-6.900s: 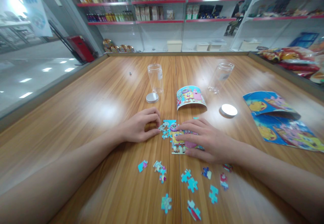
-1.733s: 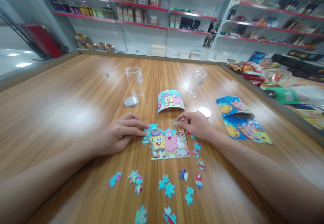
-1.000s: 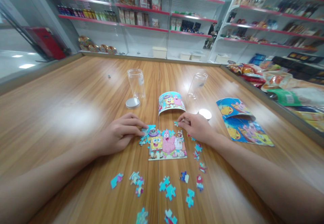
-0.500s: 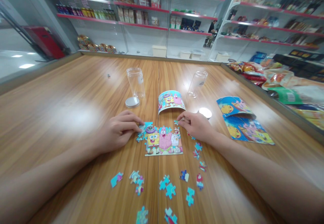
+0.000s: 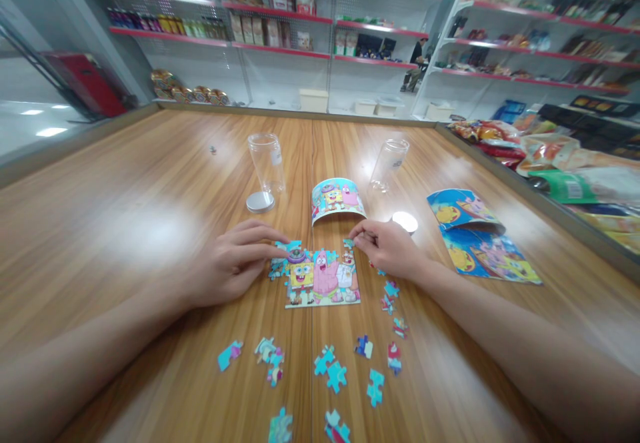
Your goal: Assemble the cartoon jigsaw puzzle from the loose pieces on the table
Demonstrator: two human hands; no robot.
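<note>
At the centre of the wooden table (image 5: pixel 150 183): one part-built jigsaw (image 5: pixel 325 279), cartoon figures, bottom edge straight, upper edge ragged, with gaps. Clock positions are taken from its middle, twelve pointing away from the person.

Hazards, by judgement: joined rows may spring apart if the left hand (image 5: pixel 230 263) drags or bears unevenly on the corner. A small blue piece (image 5: pixel 349 243) may ride up over its neighbour, or bend a tab, if pushed in out of line. The right wrist may scatter the loose pieces (image 5: pixel 391 289) at three o'clock should it sweep down.

Left hand, ten o'clock: fingers extended and loosely spread, grasping nothing; tips on the jigsaw's upper-left corner, a ragged cluster just beneath them. Pressure: cannot be told.

Right hand (image 5: pixel 387 248), two o'clock: thumb and forefinger drawn together, seemingly nipping the small blue piece by its outer edge. The piece sits left of those fingertips, at the jigsaw's one o'clock corner; whether interlocked, too small to tell.

Also listed: curved picture card (image 5: pixel 339 196), twelve; clear jar with silver lid (image 5: pixel 261 201), eleven; second jar (image 5: pixel 389 166), one; further blue pieces (image 5: pixel 337 376), six.
</note>
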